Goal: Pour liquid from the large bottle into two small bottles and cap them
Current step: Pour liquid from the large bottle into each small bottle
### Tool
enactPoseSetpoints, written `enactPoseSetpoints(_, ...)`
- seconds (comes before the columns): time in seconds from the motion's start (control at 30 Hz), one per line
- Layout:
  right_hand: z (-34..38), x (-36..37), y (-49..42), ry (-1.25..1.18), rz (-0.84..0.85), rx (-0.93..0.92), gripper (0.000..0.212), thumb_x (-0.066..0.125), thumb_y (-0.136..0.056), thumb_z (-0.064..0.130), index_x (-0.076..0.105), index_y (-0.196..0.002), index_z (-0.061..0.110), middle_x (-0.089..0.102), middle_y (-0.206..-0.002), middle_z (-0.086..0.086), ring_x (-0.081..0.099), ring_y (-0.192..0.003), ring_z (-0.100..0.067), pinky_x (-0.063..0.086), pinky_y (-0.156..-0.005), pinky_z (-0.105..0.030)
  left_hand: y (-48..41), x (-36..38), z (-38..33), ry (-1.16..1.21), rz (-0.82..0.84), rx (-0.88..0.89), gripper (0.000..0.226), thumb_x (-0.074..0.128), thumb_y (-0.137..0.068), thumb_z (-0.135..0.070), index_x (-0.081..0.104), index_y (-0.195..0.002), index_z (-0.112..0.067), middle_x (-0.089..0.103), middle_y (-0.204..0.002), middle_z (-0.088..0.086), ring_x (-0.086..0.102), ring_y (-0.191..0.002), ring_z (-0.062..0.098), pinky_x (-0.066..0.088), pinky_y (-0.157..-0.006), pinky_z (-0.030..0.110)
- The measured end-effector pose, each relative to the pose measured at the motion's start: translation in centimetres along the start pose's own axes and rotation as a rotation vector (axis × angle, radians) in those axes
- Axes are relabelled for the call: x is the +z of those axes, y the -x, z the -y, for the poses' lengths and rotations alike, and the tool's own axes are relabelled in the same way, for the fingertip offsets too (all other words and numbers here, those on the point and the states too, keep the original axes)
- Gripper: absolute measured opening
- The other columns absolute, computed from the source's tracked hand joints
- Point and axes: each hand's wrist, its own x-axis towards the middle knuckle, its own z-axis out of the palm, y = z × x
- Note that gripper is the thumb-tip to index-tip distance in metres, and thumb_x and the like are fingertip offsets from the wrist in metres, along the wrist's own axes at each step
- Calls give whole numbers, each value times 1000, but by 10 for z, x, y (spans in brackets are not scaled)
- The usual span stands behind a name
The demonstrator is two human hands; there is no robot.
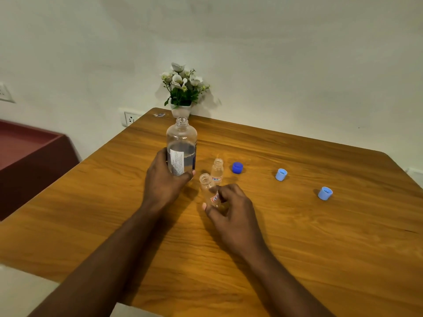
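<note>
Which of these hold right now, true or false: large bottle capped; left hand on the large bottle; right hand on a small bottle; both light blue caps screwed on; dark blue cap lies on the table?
1. The large bottle is capped. False: its neck is open.
2. The left hand grips the large bottle. True.
3. The right hand holds the near small bottle. True.
4. Both light blue caps are screwed on. False: both lie loose on the table; the far small bottle is open too.
5. The dark blue cap lies on the table. True.
</note>
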Motion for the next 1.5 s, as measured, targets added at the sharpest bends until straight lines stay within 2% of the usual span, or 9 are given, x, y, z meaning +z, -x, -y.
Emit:
enactPoseSetpoints(0.1,1,5,-6,4,23,-3,37,68,-85,30,62,-121,26,62,-109,14,58,-99,-3,52,-85,-33,-1,-1,1,4,-19,-1,84,85,-65,-34,40,-134,-20,55,-129,0,52,-113,14,50,-87,34)
enactPoseSetpoints(0.23,1,4,-13,-54,35,30,39,73,-81,31,63,-119,27,69,-93,13,64,-85,-3,55,-77,-34,-4,-7,2,-4,-57,30,84,86,-63,-32,41,-133,-21,55,-129,-1,52,-116,15,51,-91,39)
enactPoseSetpoints(0.37,-3,-2,-11,-134,11,48,45,79,-76,26,64,-118,31,68,-88,19,64,-85,2,54,-75,-19,-7,-13,3,-56,-85,113,83,87,-63,-26,42,-132,-20,55,-129,-1,50,-116,14,50,-91,34)
enactPoseSetpoints(0.5,0,-6,-5,-171,10,15,35,79,-77,22,59,-85,51,68,-77,26,65,-80,5,52,-70,-13,-11,-17,5,-120,-129,210,80,87,-63,-24,44,-129,-16,56,-124,2,53,-113,18,52,-89,42)
enactPoseSetpoints(0.73,0,-9,-6,-228,-10,17,21,77,-79,24,73,-100,21,72,-77,10,65,-69,-1,49,-63,-15,-8,-20,1,-225,-185,361,76,87,-61,-14,47,-125,-8,55,-120,13,52,-110,26,44,-85,32)
enactPoseSetpoints(0.93,2,-11,-3,-241,15,14,24,77,-80,22,73,-103,22,69,-74,14,63,-69,1,46,-62,-12,-8,-21,2,-284,-192,440,75,87,-62,-13,48,-124,-4,56,-120,15,50,-110,27,40,-85,27)
enactPoseSetpoints(1.1,3,-12,-3,-253,7,9,27,78,-78,21,66,-92,42,69,-73,14,63,-67,0,51,-61,-19,-9,-19,3,-327,-195,488,74,87,-60,-9,48,-123,-3,56,-118,16,52,-109,29,40,-85,26)
enactPoseSetpoints(1.27,2,-11,-3,-254,20,27,18,77,-80,23,74,-97,23,68,-72,12,60,-64,0,49,-61,-20,-9,-20,3,-327,-206,502,75,87,-60,-8,47,-123,-7,55,-121,14,51,-111,29,38,-85,22)
enactPoseSetpoints(1.5,2,-13,-4,-251,19,11,15,77,-80,23,73,-94,27,69,-72,12,61,-66,-2,49,-59,-20,-9,-21,1,-333,-227,523,72,85,-61,-5,48,-122,-5,55,-121,16,51,-111,31,37,-88,22)
